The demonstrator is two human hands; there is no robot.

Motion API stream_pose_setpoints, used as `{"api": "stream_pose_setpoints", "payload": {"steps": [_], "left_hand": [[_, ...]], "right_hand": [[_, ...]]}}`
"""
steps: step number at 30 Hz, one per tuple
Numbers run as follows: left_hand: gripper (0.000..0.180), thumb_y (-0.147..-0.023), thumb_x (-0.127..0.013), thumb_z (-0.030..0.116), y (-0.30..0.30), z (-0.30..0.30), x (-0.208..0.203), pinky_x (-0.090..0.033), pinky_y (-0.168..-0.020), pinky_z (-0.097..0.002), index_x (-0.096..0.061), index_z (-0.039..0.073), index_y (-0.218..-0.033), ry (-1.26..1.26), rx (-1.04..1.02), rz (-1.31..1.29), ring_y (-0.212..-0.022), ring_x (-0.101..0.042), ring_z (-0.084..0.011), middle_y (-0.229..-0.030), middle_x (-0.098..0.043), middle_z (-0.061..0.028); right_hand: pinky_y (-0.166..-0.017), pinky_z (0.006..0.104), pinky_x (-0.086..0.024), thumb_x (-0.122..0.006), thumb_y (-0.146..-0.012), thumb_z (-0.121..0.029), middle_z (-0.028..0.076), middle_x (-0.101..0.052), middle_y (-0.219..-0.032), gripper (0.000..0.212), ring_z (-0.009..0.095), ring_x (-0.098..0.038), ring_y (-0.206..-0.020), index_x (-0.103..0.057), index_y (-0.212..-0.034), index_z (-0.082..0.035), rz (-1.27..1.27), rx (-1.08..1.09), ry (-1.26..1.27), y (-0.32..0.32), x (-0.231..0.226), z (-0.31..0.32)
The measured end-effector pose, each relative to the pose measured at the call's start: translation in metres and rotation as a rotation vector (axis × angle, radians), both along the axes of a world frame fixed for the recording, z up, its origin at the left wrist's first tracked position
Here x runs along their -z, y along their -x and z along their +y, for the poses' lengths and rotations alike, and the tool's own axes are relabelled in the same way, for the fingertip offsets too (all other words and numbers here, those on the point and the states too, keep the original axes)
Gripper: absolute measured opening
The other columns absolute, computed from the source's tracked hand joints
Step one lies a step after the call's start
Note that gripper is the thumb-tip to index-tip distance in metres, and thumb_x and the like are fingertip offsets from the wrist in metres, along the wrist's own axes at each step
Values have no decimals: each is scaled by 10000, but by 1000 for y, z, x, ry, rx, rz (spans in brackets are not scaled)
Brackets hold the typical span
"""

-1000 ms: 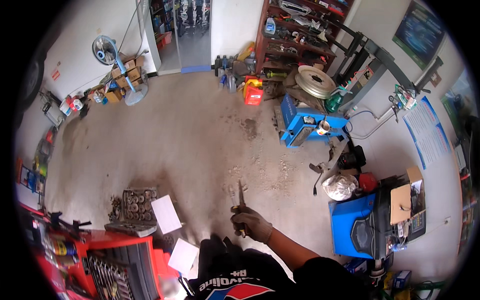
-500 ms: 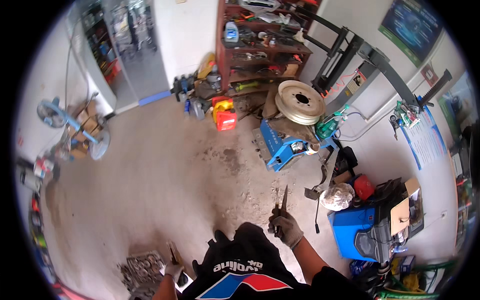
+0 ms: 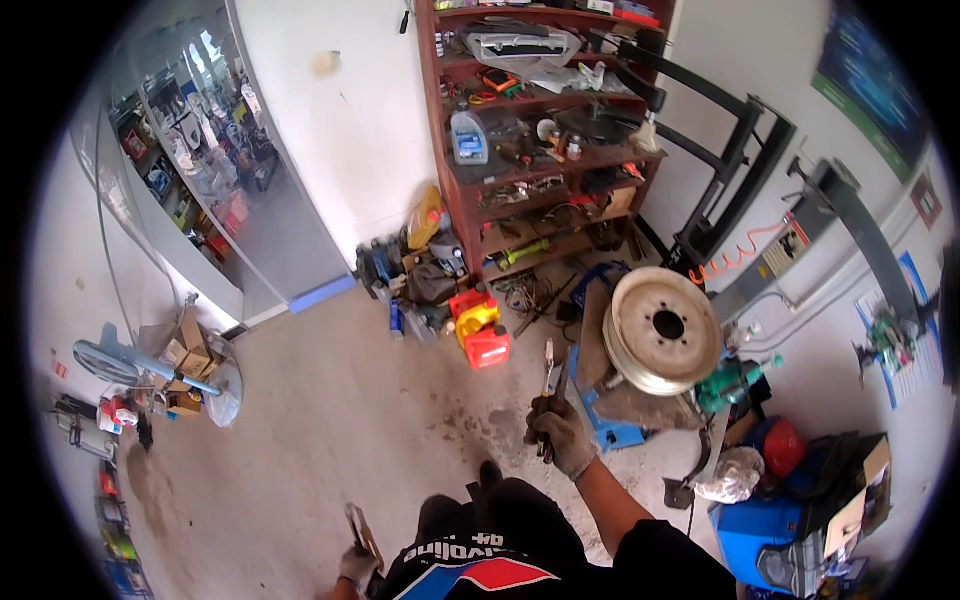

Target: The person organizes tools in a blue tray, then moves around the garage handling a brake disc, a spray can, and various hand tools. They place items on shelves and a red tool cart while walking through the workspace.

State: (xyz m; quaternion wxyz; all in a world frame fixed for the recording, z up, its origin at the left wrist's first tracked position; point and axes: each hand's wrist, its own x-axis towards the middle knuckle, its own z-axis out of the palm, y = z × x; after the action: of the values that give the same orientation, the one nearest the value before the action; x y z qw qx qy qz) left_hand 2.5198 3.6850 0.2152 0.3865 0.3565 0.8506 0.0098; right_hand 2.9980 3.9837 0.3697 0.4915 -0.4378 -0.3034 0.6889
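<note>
My gloved right hand (image 3: 566,438) is closed around several slim hand tools held upright in front of me. One tool has a bright metal tip (image 3: 549,362); beside it rises a dark, narrow blade. Dark handle ends stick out below the fist. Low on the left, my gloved left hand (image 3: 357,568) grips a long, narrow metal tool (image 3: 360,528) pointing forward; its kind cannot be made out. Just beyond my right hand, a cream steel wheel rim (image 3: 622,350) lies on a blue tyre-changing machine (image 3: 618,437).
A red-brown shelf (image 3: 465,225) with tools and bottles stands ahead. Red and yellow jugs (image 3: 487,347) sit on the floor before it. At the left are a blue fan (image 3: 105,362) and cardboard boxes (image 3: 190,345). A blue machine (image 3: 750,535) stands at the right.
The shelf, wheel rim and tyre machine appear nearer as I have moved forward. The metal parts on the floor at lower left have left the view. Both hands keep their tools.
</note>
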Motion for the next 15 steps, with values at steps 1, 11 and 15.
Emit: {"api": "stream_pose_setpoints", "payload": {"steps": [1, 11, 15], "left_hand": [[243, -760, -745, 232, -3, 6, -18, -603, -763, -406, -735, 55, -926, 50, -51, 16, -875, -756, -265, -893, -762, -129], [184, -794, -702, 177, -12, 210, 35, -584, -681, -389, -723, 44, -921, 152, -249, -125, -794, -735, -240, -844, -738, -115], [163, -808, -684, 155, 10, 328, 51, -576, -648, -383, -718, 40, -919, 91, -217, -179, -762, -726, -230, -825, -729, -110]], "right_hand": [[-674, 332, -564, -579, -859, -25, 81, -596, -881, 266, 194, -646, -741, -551, -1122, 3, -31, -55, -5, 14, -25, 37], [-611, 263, -517, -667, -923, -99, 47, -638, -848, 212, 126, -647, -696, -592, -1094, 0, -766, -132, -698, -2, -36, 398], [-616, 280, -525, -668, -929, -90, 63, -660, -861, 196, 140, -653, -693, -594, -1085, 3, -439, 70, -90, 11, -55, 491]]}}
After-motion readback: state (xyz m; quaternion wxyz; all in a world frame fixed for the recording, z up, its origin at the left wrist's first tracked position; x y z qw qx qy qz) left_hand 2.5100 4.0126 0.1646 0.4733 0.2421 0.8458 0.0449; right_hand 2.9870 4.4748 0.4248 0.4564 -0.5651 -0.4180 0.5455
